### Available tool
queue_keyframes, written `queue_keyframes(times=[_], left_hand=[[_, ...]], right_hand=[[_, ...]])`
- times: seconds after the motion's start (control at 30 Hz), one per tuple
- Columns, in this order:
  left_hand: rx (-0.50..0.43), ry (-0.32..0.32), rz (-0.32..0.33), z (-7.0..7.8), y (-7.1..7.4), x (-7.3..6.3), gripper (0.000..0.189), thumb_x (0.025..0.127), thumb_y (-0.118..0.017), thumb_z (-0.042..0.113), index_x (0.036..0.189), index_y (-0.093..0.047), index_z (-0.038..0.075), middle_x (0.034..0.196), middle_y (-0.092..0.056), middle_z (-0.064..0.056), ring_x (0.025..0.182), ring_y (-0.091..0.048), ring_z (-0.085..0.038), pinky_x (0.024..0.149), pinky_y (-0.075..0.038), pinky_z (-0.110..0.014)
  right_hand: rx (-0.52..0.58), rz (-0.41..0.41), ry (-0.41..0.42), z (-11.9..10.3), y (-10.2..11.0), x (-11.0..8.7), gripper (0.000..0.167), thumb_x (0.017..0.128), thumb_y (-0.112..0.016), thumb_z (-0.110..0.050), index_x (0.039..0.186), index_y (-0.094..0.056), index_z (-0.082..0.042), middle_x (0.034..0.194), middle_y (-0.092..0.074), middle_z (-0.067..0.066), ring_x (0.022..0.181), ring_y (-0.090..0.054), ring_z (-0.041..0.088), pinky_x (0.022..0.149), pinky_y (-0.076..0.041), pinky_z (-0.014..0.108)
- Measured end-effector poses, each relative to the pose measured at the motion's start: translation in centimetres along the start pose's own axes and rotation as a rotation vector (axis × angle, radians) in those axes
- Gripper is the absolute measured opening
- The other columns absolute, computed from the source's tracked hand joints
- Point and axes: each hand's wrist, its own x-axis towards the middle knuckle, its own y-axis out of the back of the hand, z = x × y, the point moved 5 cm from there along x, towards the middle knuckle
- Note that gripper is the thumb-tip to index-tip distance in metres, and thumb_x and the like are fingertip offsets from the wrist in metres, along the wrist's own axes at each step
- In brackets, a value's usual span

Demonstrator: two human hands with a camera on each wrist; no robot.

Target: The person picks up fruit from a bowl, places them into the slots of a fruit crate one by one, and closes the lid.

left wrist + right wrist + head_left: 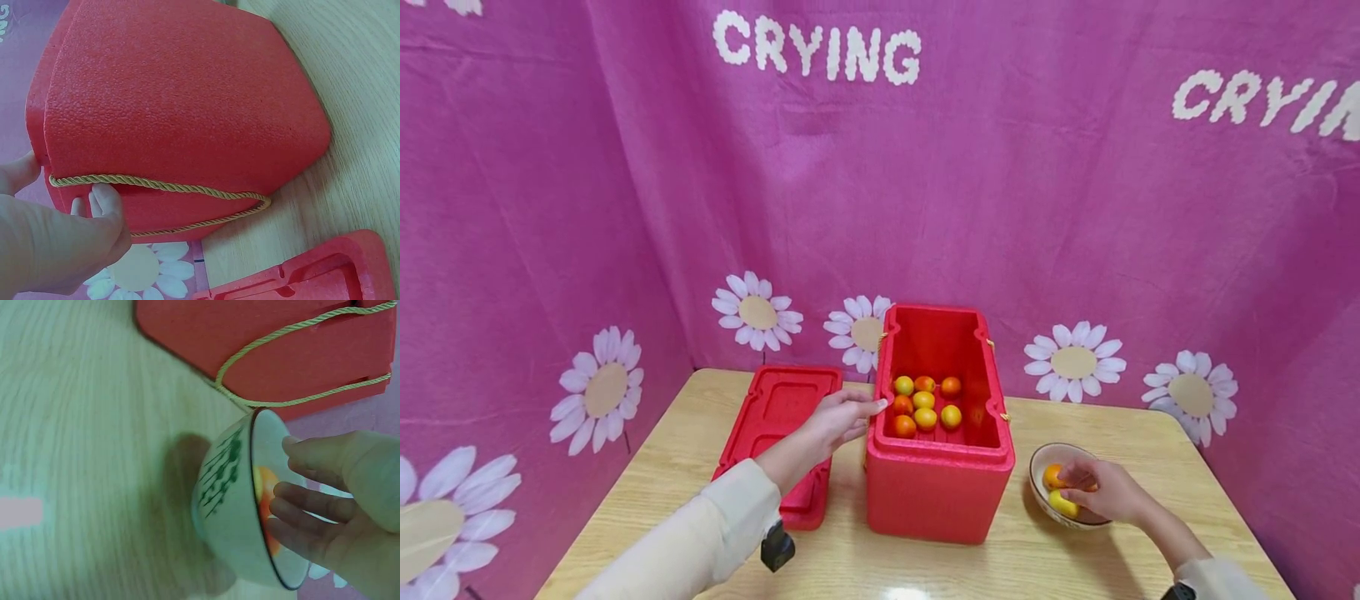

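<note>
My left hand (pixel 838 419) pinches the left wall of the red box (pixel 936 496) near its front corner. The thumb hooks over the rim; the fingers lie against the outer face, close to the twisted gold cord (pixel 164 185). Grip width: narrow, one wall thick.

My right hand (pixel 1105 490) reaches over the rim of the bowl (pixel 1036 479), with the fingers lowered inside. Grip width: moderately wide, thumb separated from the fingers. I cannot tell whether the fingertips touch the fruit.

Bowl contents, visible portion: one orange fruit (pixel 1054 476) and one yellow fruit (pixel 1063 503), located side by side beneath my fingers. The bowl stands to the right of the red box, apart from it. Its outer wall carries a green pattern.

Box contents: eight round fruits (pixel 924 401), yellow to red-orange, resting on the floor of the box.

The red lid (pixel 808 504) lies flat at the left of the box. All items stand on the wooden table (pixel 842 575); behind it hangs the purple cloth (pixel 850 183), printed with white daisies (pixel 757 312).
</note>
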Motion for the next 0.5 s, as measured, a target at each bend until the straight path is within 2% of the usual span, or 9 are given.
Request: queue_keyframes(times=[0.13,0.23,0.33,0.37,0.47,0.5], left_hand=[[0.0,-0.008,-0.003,0.0,-0.1,-0.2,0.039,0.086,-0.071,0.02,0.114,-0.054,0.001,0.091,-0.063,-0.002,0.076,-0.06,-0.012,0.091,-0.057,-0.033],[0.003,-0.012,-0.007,0.1,-0.1,-0.3,0.039,0.086,-0.071,0.02,0.115,-0.053,0.0,0.091,-0.062,-0.002,0.077,-0.06,-0.012,0.092,-0.057,-0.033],[0.011,-0.007,0.0,0.1,-0.1,-0.2,0.041,0.087,-0.07,0.02,0.117,-0.052,0.0,0.094,-0.063,-0.004,0.079,-0.061,-0.014,0.094,-0.056,-0.036],[0.01,-0.005,0.01,0.1,-0.2,-0.1,0.041,0.087,-0.07,0.02,0.117,-0.052,0.0,0.095,-0.063,-0.004,0.079,-0.061,-0.014,0.095,-0.056,-0.036],[0.0,-0.014,0.012,0.3,-0.2,-0.2,0.041,0.087,-0.071,0.02,0.117,-0.052,-0.001,0.095,-0.064,-0.006,0.079,-0.062,-0.014,0.094,-0.056,-0.035],[-0.005,-0.02,-0.02,0.7,-0.2,-0.8,0.043,0.087,-0.07,0.02,0.118,-0.051,-0.003,0.096,-0.065,-0.006,0.08,-0.062,-0.014,0.094,-0.056,-0.034]], right_hand=[[0.008,-0.012,0.009,0.6,-0.7,-0.4,0.02,0.078,-0.076,-0.006,0.089,-0.062,0.001,0.082,-0.066,0.012,0.073,-0.057,-0.003,0.064,-0.055,0.023],[0.023,-0.006,0.049,0.8,-1.0,-0.3,0.02,0.076,-0.077,-0.005,0.088,-0.062,0.0,0.08,-0.065,0.012,0.072,-0.056,-0.002,0.063,-0.053,0.022],[0.062,0.034,0.161,0.9,-1.2,-0.1,0.02,0.074,-0.078,-0.004,0.086,-0.062,-0.001,0.077,-0.064,0.008,0.071,-0.055,-0.002,0.061,-0.05,0.019],[0.099,0.059,0.24,1.2,-1.4,0.1,0.019,0.076,-0.077,-0.004,0.087,-0.062,-0.002,0.077,-0.063,0.006,0.07,-0.053,-0.002,0.059,-0.047,0.016],[0.146,0.091,0.347,1.3,-1.7,0.3,0.018,0.074,-0.075,0.001,0.085,-0.061,-0.001,0.074,-0.063,0.004,0.069,-0.053,-0.005,0.056,-0.044,0.014],[0.157,0.085,0.359,1.3,-1.8,0.3,0.018,0.073,-0.074,0.003,0.084,-0.061,0.0,0.073,-0.063,0.005,0.068,-0.052,-0.006,0.054,-0.045,0.014]])
